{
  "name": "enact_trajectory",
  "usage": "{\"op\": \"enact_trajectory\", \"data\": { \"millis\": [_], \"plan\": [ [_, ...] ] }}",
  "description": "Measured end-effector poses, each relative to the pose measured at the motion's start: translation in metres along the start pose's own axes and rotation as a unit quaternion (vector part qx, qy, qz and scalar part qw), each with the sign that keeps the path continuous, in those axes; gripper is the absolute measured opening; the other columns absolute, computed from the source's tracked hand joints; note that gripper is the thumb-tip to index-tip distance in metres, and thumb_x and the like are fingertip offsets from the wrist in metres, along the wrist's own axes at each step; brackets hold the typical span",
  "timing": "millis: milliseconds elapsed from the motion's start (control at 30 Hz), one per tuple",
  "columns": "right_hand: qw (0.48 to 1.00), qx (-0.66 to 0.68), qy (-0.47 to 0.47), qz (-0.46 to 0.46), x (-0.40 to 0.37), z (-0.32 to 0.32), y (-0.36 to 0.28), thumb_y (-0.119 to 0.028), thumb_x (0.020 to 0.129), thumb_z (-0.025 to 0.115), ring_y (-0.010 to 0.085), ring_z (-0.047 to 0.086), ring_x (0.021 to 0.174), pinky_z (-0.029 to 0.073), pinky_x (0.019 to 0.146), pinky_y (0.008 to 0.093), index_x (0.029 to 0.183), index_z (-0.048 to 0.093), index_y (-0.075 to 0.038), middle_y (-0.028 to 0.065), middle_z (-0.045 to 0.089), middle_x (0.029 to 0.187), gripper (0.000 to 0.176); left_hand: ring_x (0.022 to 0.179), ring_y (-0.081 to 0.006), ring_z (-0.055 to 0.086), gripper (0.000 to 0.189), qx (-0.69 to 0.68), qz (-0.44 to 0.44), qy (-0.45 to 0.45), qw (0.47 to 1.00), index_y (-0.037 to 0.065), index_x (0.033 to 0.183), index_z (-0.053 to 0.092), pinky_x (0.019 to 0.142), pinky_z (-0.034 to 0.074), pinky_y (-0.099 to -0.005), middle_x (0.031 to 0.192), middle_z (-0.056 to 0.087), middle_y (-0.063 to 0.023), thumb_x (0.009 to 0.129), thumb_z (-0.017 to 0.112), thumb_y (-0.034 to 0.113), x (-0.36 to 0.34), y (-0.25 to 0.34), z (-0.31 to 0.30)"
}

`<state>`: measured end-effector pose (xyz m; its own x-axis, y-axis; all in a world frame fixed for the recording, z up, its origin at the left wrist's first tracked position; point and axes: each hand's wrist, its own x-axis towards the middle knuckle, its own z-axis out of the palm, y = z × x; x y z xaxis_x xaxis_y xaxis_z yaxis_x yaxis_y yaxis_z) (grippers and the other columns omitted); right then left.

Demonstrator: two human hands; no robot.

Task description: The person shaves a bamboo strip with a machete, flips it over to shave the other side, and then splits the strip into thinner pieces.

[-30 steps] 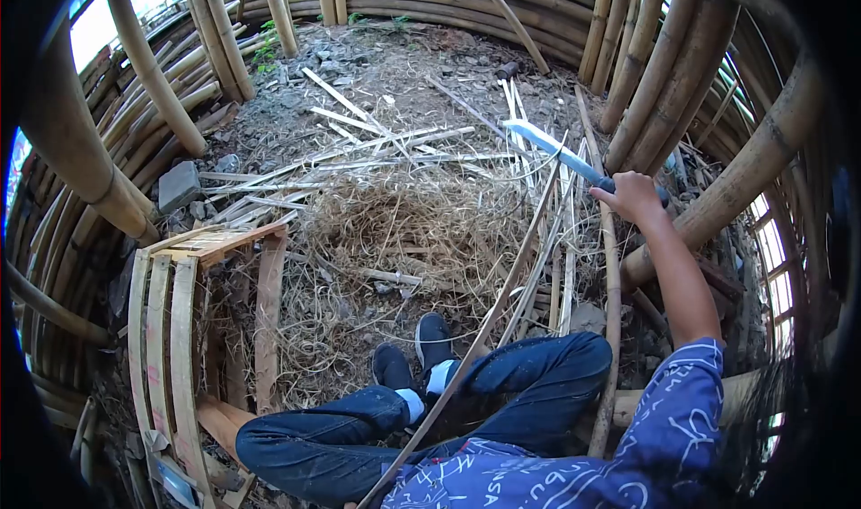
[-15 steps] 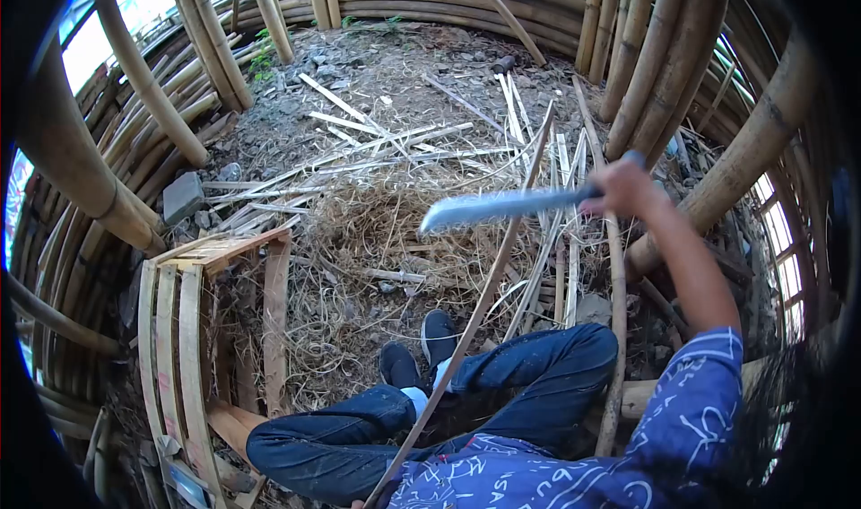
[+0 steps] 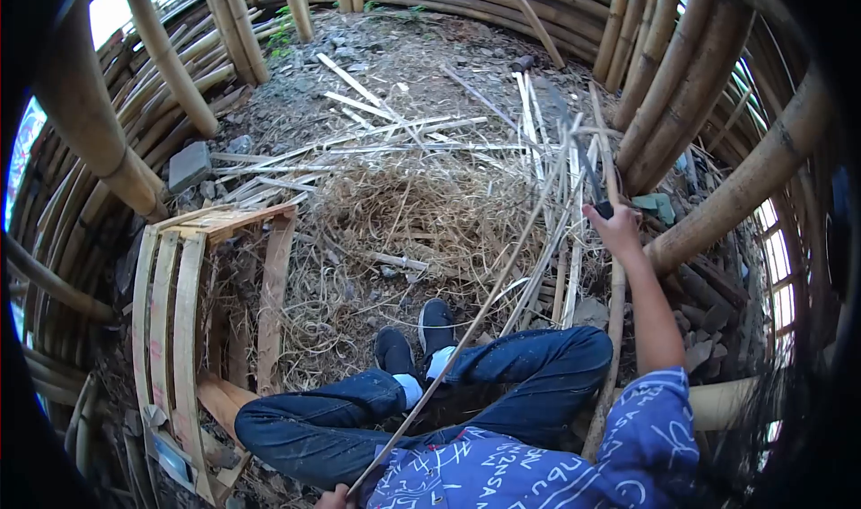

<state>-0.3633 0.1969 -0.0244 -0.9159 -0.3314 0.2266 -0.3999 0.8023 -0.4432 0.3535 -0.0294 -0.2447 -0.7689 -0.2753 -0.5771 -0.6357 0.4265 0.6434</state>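
Observation:
In the head view my right hand [image 3: 619,230] grips the dark handle of a machete [image 3: 592,177]. Its blade, seen thin and nearly edge-on, points away from me and overlaps the far end of a long bamboo strip [image 3: 484,313]. At the bottom edge my left hand [image 3: 335,498] is closed around the strip's near end, partly cut off by the frame. The strip slants up and away across my legs. Beneath the machete lie several pale split bamboo strips [image 3: 563,267] on the ground.
A heap of shavings [image 3: 395,200] lies ahead of my feet. A wooden crate [image 3: 190,285] stands to the left, a grey block [image 3: 189,167] behind it. Thick bamboo poles [image 3: 753,182] rise on both sides. A long pole [image 3: 617,303] runs along my right leg.
The machete has swung from pointing left across the strip to pointing away from me, and my right hand has dropped lower. The strip lies lower, and my left hand has come into fuller view.

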Motion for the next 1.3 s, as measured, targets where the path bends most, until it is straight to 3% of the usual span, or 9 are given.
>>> {"op": "enact_trajectory", "data": {
  "millis": [67,133,200,300,467,800,1067,1167,1300],
  "plan": [
    [0.973,0.176,-0.037,0.147,-0.010,0.024,-0.002,-0.052,0.086,0.066,0.0145,0.054,0.046,0.043,0.043,0.0327,0.071,0.055,-0.005,0.0045,0.053,0.053,0.051,0.062,-0.0460,0.060,0.023,0.037,0.003,0.007,0.999,0.008,0.094,0.047,0.052,0.048,-0.0511,0.064,0.059,-0.0246,0.083,0.064,0.019,-0.001,-0.019,0.012],
    [0.867,0.431,-0.088,0.234,-0.023,0.045,-0.009,-0.048,0.089,0.065,0.0099,0.044,0.040,0.035,0.037,0.0275,0.074,0.047,-0.012,-0.0021,0.045,0.052,0.043,0.062,-0.0462,0.060,0.023,0.087,-0.005,0.012,0.996,0.008,0.094,0.047,0.051,0.048,-0.0512,0.063,0.059,-0.0247,0.082,0.065,0.019,0.004,-0.033,0.021],
    [0.812,0.507,-0.137,0.253,-0.032,0.062,-0.016,-0.046,0.090,0.064,0.0096,0.038,0.039,0.032,0.037,0.0266,0.076,0.044,-0.014,-0.0033,0.040,0.052,0.041,0.057,-0.0459,0.059,0.025,-0.049,-0.086,-0.055,0.994,0.009,0.094,0.045,0.049,0.048,-0.0532,0.060,0.057,-0.0243,0.079,0.063,0.019,-0.001,-0.008,0.005],
    [0.813,0.488,-0.178,0.261,-0.058,0.079,-0.049,-0.049,0.093,0.057,0.0075,0.035,0.039,0.031,0.038,0.0249,0.073,0.045,-0.017,-0.0062,0.036,0.052,0.040,0.056,-0.0452,0.059,0.023,-0.002,-0.012,0.033,0.999,0.009,0.095,0.045,0.049,0.047,-0.0540,0.058,0.055,-0.0232,0.082,0.062,0.018,-0.007,0.075,-0.039],
    [0.805,0.506,-0.243,0.193,-0.115,0.105,-0.079,-0.041,0.096,0.056,0.0108,0.038,0.038,0.034,0.035,0.0258,0.081,0.046,-0.012,-0.0007,0.042,0.054,0.034,0.054,-0.0411,0.059,0.021,-0.016,0.050,0.173,0.983,0.008,0.103,0.047,0.048,0.046,-0.0514,0.057,0.055,-0.0200,0.088,0.060,0.014,-0.013,0.051,0.005],
    [0.815,0.460,-0.336,0.106,-0.176,0.098,-0.124,-0.022,0.092,0.062,0.0109,0.047,0.042,0.038,0.039,0.0250,0.077,0.051,-0.003,0.0035,0.049,0.055,0.027,0.063,-0.0405,0.062,0.019,-0.156,-0.063,0.229,0.959,0.006,0.107,0.051,0.055,0.046,-0.0451,0.069,0.060,-0.0217,0.094,0.057,0.018,-0.027,0.111,-0.019],
    [0.775,0.496,-0.364,0.143,-0.199,0.102,-0.150,-0.020,0.091,0.064,0.0112,0.047,0.042,0.038,0.039,0.0255,0.081,0.054,-0.002,0.0033,0.050,0.055,0.024,0.060,-0.0146,0.054,0.012,-0.272,-0.065,0.391,0.877,0.004,0.103,0.050,0.055,0.044,-0.0299,0.074,0.056,-0.0049,0.093,0.052,0.011,-0.018,0.127,-0.089],
    [0.749,0.519,-0.385,0.150,-0.208,0.102,-0.173,-0.019,0.090,0.064,0.0115,0.047,0.041,0.037,0.039,0.0254,0.080,0.055,-0.002,0.0028,0.050,0.054,0.022,0.056,-0.0038,0.043,0.010,-0.469,-0.073,0.368,0.800,0.008,0.102,0.051,0.049,0.035,-0.0207,0.075,0.048,0.0028,0.092,0.052,0.008,-0.029,0.141,-0.099],
    [0.735,0.508,-0.445,0.063,-0.216,0.102,-0.197,-0.019,0.090,0.065,0.0105,0.048,0.041,0.037,0.040,0.0243,0.077,0.056,-0.003,0.0023,0.052,0.054,0.023,0.055,-0.0035,0.041,0.011,-0.532,-0.081,0.356,0.764,0.009,0.103,0.051,0.048,0.034,-0.0208,0.073,0.047,0.0033,0.092,0.052,0.008,-0.043,0.143,-0.086]
  ]
}}
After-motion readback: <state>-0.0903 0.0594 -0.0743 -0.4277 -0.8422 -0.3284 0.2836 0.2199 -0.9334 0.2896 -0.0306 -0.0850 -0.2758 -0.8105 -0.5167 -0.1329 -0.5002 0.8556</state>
